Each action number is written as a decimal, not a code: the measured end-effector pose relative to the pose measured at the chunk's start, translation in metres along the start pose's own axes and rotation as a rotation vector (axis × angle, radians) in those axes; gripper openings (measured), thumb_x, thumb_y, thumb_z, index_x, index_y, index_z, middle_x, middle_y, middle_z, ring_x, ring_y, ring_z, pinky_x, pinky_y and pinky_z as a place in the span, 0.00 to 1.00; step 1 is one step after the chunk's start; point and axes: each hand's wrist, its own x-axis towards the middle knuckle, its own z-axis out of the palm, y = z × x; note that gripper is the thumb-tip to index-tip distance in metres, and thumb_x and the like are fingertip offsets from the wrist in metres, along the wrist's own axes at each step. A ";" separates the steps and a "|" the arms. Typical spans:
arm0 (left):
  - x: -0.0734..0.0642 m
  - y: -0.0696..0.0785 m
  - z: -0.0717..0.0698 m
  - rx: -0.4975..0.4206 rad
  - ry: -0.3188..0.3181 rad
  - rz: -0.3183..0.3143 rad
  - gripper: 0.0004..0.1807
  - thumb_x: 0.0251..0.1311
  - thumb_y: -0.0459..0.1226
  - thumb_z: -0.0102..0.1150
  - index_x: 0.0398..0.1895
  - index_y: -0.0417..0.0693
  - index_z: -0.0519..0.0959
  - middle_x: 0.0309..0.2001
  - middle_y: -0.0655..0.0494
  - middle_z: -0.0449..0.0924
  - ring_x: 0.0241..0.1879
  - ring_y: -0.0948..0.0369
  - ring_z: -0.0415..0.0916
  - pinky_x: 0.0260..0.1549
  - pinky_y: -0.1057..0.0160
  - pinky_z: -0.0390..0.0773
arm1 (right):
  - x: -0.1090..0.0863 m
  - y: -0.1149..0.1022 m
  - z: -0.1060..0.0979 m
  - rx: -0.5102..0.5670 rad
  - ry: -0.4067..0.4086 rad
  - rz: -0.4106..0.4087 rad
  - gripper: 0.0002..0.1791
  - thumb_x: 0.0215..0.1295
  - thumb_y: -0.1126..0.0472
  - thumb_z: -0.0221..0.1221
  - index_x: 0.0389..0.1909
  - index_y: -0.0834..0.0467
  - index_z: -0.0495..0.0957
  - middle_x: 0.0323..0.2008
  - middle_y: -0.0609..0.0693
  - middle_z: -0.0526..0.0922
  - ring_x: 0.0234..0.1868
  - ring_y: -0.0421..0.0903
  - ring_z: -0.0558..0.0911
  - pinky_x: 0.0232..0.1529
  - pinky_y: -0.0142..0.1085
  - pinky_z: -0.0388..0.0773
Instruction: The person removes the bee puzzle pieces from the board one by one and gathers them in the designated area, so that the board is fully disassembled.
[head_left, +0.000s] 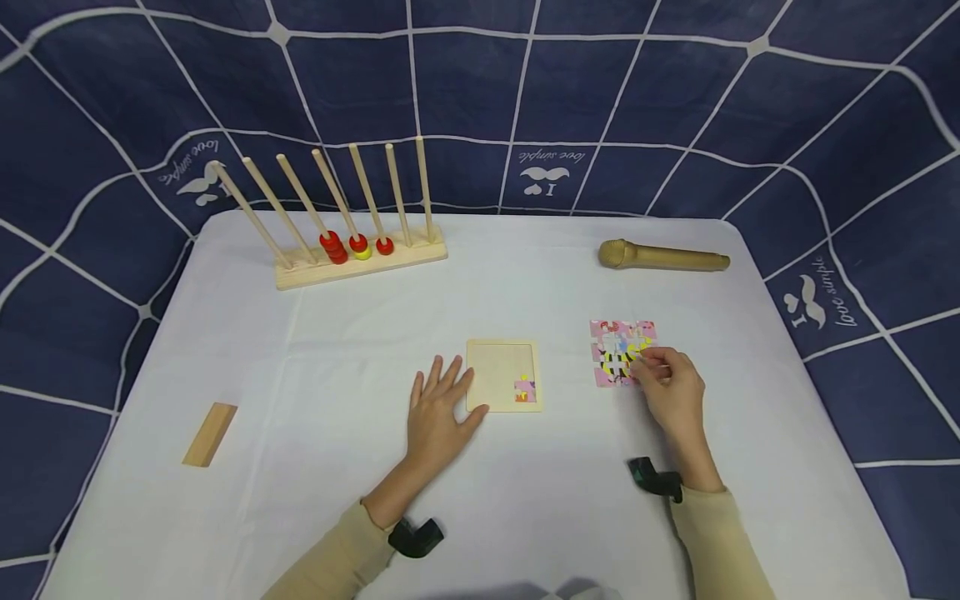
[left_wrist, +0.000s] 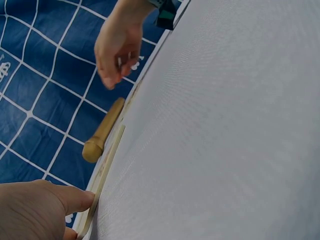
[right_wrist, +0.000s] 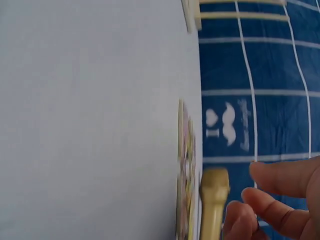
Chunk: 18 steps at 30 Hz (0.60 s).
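My left hand (head_left: 437,421) lies with spread fingers at the left edge of a square wooden puzzle tray (head_left: 491,367), its thumb on the lower rim. In the left wrist view that thumb (left_wrist: 77,199) touches the tray's side. A small pink-and-yellow puzzle section (head_left: 525,391) fills the tray's lower right corner. To the right, a group of pink puzzle pieces (head_left: 611,354) with a bee picture lies on the table. My right hand (head_left: 673,396) hovers at their right side, covering part of them. Its bent thumb and fingers (right_wrist: 280,177) stand apart, with nothing visible between them.
A wooden peg rack (head_left: 405,254) with red and yellow beads stands at the back left. A wooden microphone-shaped piece (head_left: 667,257) lies at the back right. Far left is a wooden block (head_left: 210,435). White cloth covers the table (head_left: 337,467); a blue checked cloth (head_left: 465,92) hangs behind.
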 end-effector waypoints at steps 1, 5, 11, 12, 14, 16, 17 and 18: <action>0.000 0.000 0.000 -0.001 0.001 0.000 0.32 0.49 0.43 0.74 0.59 0.40 0.78 0.67 0.43 0.69 0.73 0.42 0.56 0.69 0.36 0.48 | -0.001 -0.004 0.003 0.032 -0.018 -0.019 0.11 0.59 0.66 0.65 0.42 0.66 0.81 0.36 0.58 0.79 0.30 0.30 0.71 0.29 0.17 0.66; 0.000 0.000 0.000 0.000 -0.004 -0.004 0.32 0.50 0.43 0.74 0.59 0.40 0.78 0.67 0.43 0.69 0.73 0.43 0.56 0.70 0.37 0.48 | -0.007 -0.025 0.020 0.135 -0.153 -0.112 0.14 0.59 0.67 0.66 0.46 0.65 0.81 0.38 0.58 0.81 0.31 0.31 0.74 0.31 0.18 0.70; 0.001 0.000 0.000 -0.002 -0.007 -0.007 0.32 0.50 0.42 0.74 0.59 0.41 0.78 0.68 0.44 0.69 0.73 0.43 0.55 0.70 0.37 0.48 | -0.022 -0.053 0.047 0.182 -0.343 -0.222 0.17 0.56 0.66 0.69 0.47 0.61 0.81 0.39 0.56 0.81 0.33 0.41 0.76 0.32 0.26 0.74; 0.001 0.000 0.000 -0.001 -0.007 -0.007 0.32 0.50 0.43 0.74 0.59 0.41 0.78 0.68 0.44 0.69 0.73 0.43 0.55 0.70 0.37 0.48 | -0.024 -0.056 0.051 0.184 -0.363 -0.236 0.17 0.56 0.66 0.69 0.47 0.61 0.81 0.39 0.56 0.81 0.33 0.42 0.76 0.32 0.26 0.75; 0.000 0.000 0.001 0.003 -0.007 -0.005 0.32 0.50 0.43 0.74 0.59 0.41 0.78 0.68 0.44 0.69 0.73 0.43 0.55 0.70 0.37 0.48 | -0.027 -0.061 0.057 0.195 -0.391 -0.257 0.18 0.54 0.67 0.70 0.47 0.61 0.81 0.39 0.56 0.80 0.33 0.43 0.77 0.31 0.28 0.75; 0.000 0.000 0.001 0.009 -0.012 -0.006 0.32 0.50 0.44 0.73 0.59 0.41 0.78 0.68 0.44 0.69 0.73 0.43 0.55 0.70 0.37 0.48 | -0.030 -0.066 0.061 0.208 -0.413 -0.270 0.19 0.52 0.68 0.70 0.47 0.61 0.81 0.38 0.56 0.80 0.32 0.43 0.78 0.30 0.28 0.75; 0.000 0.000 0.001 0.012 -0.015 -0.007 0.32 0.50 0.44 0.73 0.59 0.41 0.78 0.68 0.44 0.69 0.73 0.43 0.55 0.70 0.37 0.49 | -0.031 -0.067 0.063 0.212 -0.423 -0.276 0.19 0.52 0.69 0.70 0.47 0.62 0.81 0.38 0.56 0.80 0.32 0.43 0.78 0.30 0.28 0.75; 0.000 0.000 0.000 0.013 -0.018 -0.008 0.32 0.50 0.44 0.73 0.59 0.42 0.78 0.68 0.44 0.68 0.73 0.43 0.55 0.70 0.38 0.49 | -0.032 -0.068 0.064 0.220 -0.433 -0.280 0.20 0.51 0.69 0.70 0.47 0.62 0.81 0.38 0.56 0.79 0.32 0.43 0.78 0.30 0.28 0.75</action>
